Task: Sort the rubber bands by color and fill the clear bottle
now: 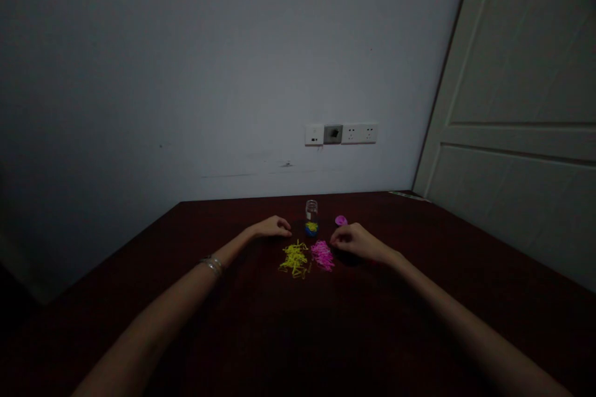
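A clear glass jar (311,217) stands upright on the dark red table, with blue and yellow pieces at its bottom. In front of it lie a pile of yellow strips (295,258) and, to the right, a pile of pink strips (323,255). My left hand (274,227) rests on the table left of the jar, fingers curled together; whatever they may hold is hidden. Beside the pink pile's right edge is my right hand (356,240), its fingertips pinched; anything between them is too small to make out. A pink lid (341,220) lies just behind my right hand.
The table (261,335) meets a pale wall (209,74) at its back edge. Sockets and switches (341,134) are set in the wall above the jar. A white panelled door (521,124) stands along the right side.
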`<state>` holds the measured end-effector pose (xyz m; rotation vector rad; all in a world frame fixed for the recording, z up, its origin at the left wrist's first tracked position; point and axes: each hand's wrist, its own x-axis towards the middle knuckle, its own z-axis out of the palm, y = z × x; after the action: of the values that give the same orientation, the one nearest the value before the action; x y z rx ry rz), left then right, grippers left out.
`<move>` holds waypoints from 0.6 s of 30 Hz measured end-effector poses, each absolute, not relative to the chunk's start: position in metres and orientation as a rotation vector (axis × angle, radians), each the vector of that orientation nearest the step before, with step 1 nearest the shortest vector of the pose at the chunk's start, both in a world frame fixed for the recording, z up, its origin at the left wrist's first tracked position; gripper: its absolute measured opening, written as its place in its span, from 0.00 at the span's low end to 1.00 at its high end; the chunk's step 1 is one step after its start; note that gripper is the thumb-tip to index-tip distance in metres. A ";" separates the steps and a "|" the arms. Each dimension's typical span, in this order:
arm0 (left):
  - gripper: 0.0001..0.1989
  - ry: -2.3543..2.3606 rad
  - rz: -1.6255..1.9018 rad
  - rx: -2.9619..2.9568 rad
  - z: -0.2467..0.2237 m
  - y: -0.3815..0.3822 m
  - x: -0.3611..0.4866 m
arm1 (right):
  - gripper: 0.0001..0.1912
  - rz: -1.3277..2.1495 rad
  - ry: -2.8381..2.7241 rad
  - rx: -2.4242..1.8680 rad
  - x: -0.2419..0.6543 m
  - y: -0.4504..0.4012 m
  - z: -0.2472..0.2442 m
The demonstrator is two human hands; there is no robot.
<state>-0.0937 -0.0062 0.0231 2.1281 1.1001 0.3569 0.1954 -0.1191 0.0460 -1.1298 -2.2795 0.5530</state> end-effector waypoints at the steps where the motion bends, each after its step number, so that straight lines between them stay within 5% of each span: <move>1: 0.22 1.086 0.273 2.172 0.030 -0.011 -0.094 | 0.09 0.526 -2.279 -1.127 0.195 -0.119 0.041; 5: 0.25 0.985 0.055 2.268 0.047 -0.034 -0.091 | 0.09 0.474 -2.263 -1.109 0.192 -0.122 0.030; 18: 0.12 0.935 0.283 2.482 0.035 -0.059 -0.089 | 0.09 0.356 -2.291 -1.082 0.176 -0.137 0.023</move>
<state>-0.0892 -0.0587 0.0349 2.4819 0.9351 0.2829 0.1765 -0.1371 0.0227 -1.0818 -2.2913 0.3563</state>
